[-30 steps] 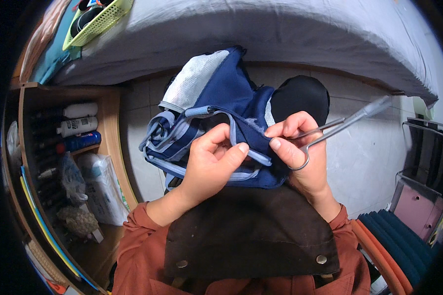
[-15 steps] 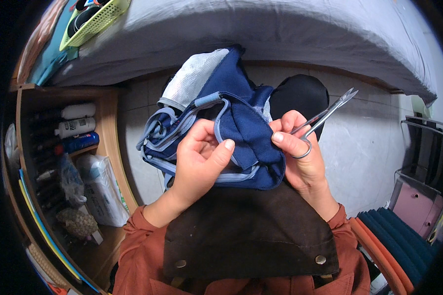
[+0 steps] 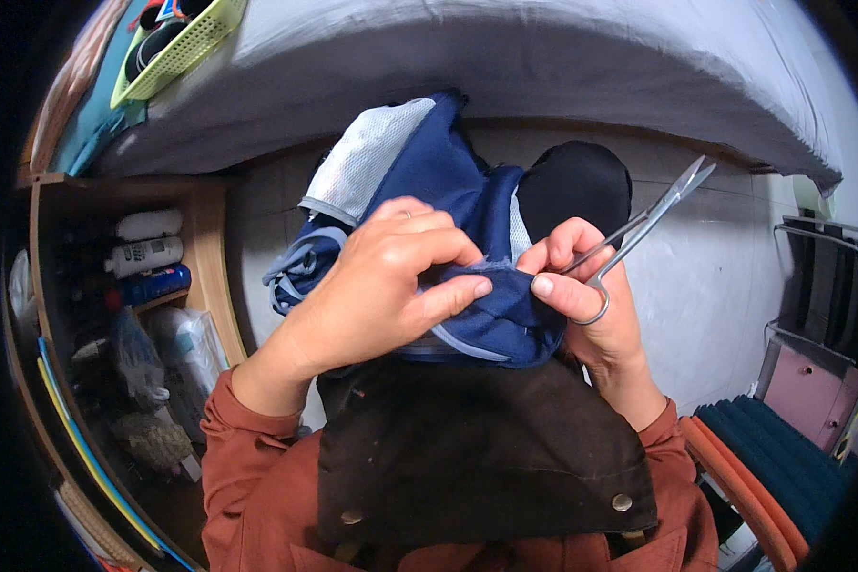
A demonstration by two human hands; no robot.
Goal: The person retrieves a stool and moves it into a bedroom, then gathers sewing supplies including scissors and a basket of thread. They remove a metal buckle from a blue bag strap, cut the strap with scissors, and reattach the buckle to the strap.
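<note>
A navy fabric bag with a white mesh panel and light-blue edging lies across my lap. My left hand pinches the bag's cloth between thumb and forefinger, beside a frayed, pale seam edge. At the other end of that edge my right hand pinches the cloth with thumb and forefinger. The same hand carries a pair of metal scissors, a finger loop round the thumb. Their blades point up and away to the right, slightly apart and clear of the cloth. Part of the bag is hidden behind my left hand.
A grey-covered bed spans the far side, with a yellow-green basket at its left. A wooden shelf unit holding bottles stands on the left. At the right are a pink drawer unit and dark green folded cushions.
My left hand has turned over and moved up and right to pinch the cloth near my right hand. The frayed edge now shows between them. The scissors have shifted slightly up and right.
</note>
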